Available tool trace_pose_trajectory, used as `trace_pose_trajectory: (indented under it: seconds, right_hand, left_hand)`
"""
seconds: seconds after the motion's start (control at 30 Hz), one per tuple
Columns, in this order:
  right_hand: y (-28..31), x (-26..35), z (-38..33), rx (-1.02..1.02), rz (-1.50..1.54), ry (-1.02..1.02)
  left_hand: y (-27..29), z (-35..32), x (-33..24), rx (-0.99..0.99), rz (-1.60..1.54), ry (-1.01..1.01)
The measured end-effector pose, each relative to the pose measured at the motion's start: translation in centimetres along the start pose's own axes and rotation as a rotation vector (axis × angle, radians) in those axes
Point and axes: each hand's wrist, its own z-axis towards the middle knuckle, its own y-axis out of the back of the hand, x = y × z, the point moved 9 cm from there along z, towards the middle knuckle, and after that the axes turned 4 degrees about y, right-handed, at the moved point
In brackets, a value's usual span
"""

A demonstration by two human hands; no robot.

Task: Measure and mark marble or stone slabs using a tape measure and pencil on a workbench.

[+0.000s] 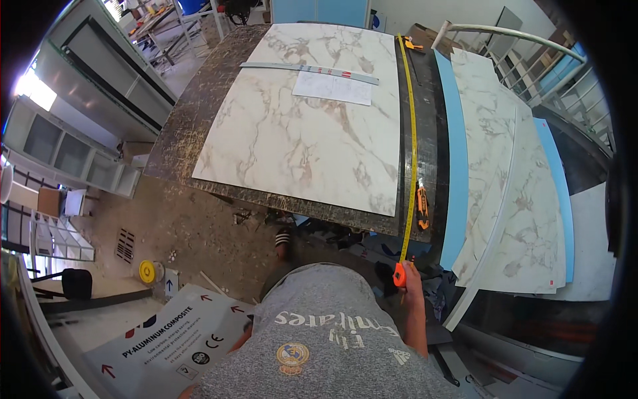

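Your right hand (412,279) is closed around a bright orange, compact tape measure case (399,274), with the thumb along its upper right side. From that grip, a long yellow metal tape blade (413,146) runs out ahead over the dark, scuffed, rectangular work table (193,100), just beside the right edge of a large white, brown-veined, marble-look panel (299,139). Your left hand is out of sight, so I cannot tell how it grips.

Ahead of your right hand and slightly to its right, an orange-and-black slim utility knife (422,209) lies near the blade. Well ahead and to the left of the grip, a long silver-grey flat metal ruler (266,66) crosses the panel, touching a white rectangular paper sheet (332,92). To the right of the grip are more white, brown-veined, marble-look sheets (531,219) with a narrow white straight strip (495,233) across them, and a pale blue flat sheet edge (456,166) shows along their left side
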Motion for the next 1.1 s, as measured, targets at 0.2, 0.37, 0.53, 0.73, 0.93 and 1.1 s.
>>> trace_pose_trajectory:
  seconds: [0.2, 0.37, 0.53, 0.73, 0.93, 1.1]
  right_hand:
    - [-1.0, 1.4, 0.8, 0.058, -0.036, -0.047]
    - [-1.1, 3.2, -0.2, 0.045, -0.046, -0.053]
    - [-3.4, 5.0, 0.8, 0.108, -0.103, 0.016]
    - [-1.8, 4.6, -0.6, 0.145, -0.181, 0.134]
    - [-3.6, 4.5, -2.8, 0.295, -0.212, 0.158]
    - [-5.7, 3.8, -5.5, 0.424, -0.373, 0.078]
  left_hand:
    - [-3.7, 1.1, 2.5, 0.050, -0.768, 0.114]
    - [-3.5, -1.3, 4.6, 0.041, -1.408, 0.176]
    - [14.1, 0.0, -4.9, -0.641, -0.559, 0.074]
    - [11.7, -1.4, -30.2, -0.457, -0.497, -0.241]
    - [1.1, -2.3, -47.6, 0.007, -0.521, -0.381]
    - [-5.1, -1.6, -55.3, 0.195, -0.631, -0.349]
